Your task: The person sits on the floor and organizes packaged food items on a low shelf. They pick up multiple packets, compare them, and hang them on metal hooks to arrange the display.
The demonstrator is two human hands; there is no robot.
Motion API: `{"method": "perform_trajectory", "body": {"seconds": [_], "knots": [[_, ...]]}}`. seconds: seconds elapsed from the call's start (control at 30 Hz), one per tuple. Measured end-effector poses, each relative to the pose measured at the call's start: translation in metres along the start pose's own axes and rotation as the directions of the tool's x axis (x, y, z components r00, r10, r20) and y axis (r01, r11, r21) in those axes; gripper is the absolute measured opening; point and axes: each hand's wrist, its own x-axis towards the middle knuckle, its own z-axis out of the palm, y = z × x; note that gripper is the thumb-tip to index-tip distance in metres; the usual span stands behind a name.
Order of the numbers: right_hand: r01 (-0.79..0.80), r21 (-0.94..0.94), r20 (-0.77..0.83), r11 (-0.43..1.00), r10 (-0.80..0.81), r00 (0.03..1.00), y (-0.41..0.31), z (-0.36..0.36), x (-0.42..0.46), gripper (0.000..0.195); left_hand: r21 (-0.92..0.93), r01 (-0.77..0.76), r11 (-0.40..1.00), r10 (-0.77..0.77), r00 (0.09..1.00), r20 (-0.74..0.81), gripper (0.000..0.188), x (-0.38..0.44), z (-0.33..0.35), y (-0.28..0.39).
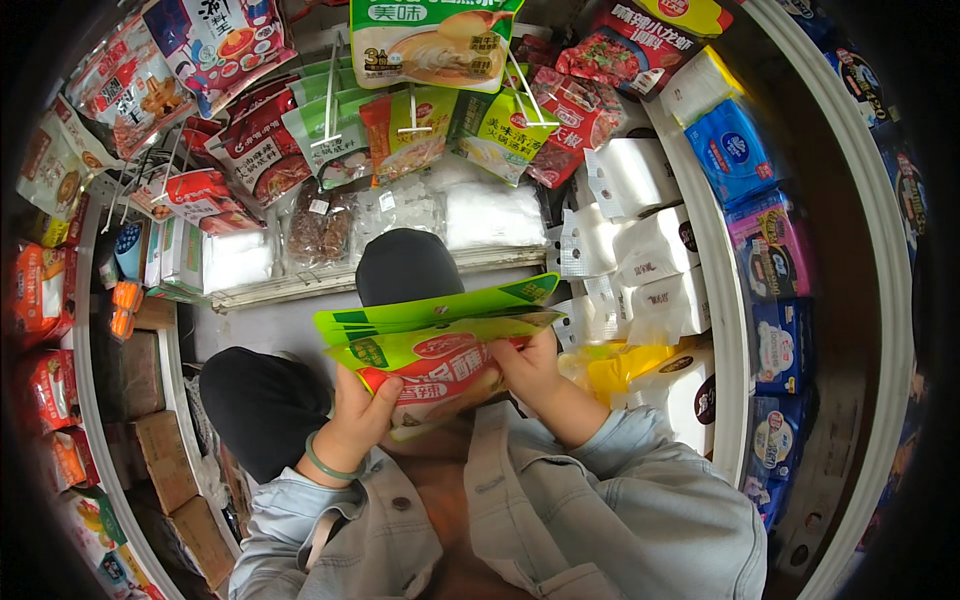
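Close to my chest I hold a small stack of green-topped seasoning packets [435,341], the front one bearing red and white print. My left hand [360,416] grips the lower left edge, its thumb resting on the front. At the other side my right hand [532,371] pinches the right edge, thumb on the face and fingers behind. The packets' green tops fan slightly apart, and each has a hang-hole strip. Below them my knees in black trousers [409,262] show. A green bangle [330,463] circles my left wrist.
Metal display hooks [412,127] jut toward me, with hotpot seasoning packets [409,135] hanging around them. A white shelf edge [382,279] runs beneath, carrying clear plastic packs [495,214]. White bagged rolls [660,255] and tissue packs [727,154] line the right. Cardboard boxes [166,461] stand low left.
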Motion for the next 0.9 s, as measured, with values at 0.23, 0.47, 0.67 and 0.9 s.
{"method": "perform_trajectory", "body": {"seconds": [0.23, 0.47, 0.67, 0.9], "knots": [[0.335, 0.362, -0.113, 0.87, -0.316, 0.942, -0.019, 0.01, 0.009, 0.05, 0.145, -0.128, 0.981, 0.15, 0.976, -0.157, 0.062, 0.003, 0.008, 0.005], [0.334, 0.059, -0.025, 0.941, -0.333, 0.943, -0.007, -0.003, 0.006, 0.032, 0.053, -0.293, 0.955, 0.297, 0.947, -0.118, 0.078, 0.003, 0.006, 0.003], [0.299, 0.079, 0.001, 0.951, -0.3, 0.954, -0.011, -0.004, 0.011, 0.017, -0.328, -0.28, 0.902, 0.216, 0.952, -0.217, 0.062, 0.007, 0.007, 0.011], [0.132, 0.222, -0.123, 0.966, -0.107, 0.987, -0.011, 0.003, 0.01, 0.027, -0.43, -0.113, 0.896, 0.018, 0.976, -0.218, 0.041, 0.016, 0.006, 0.023]]}}
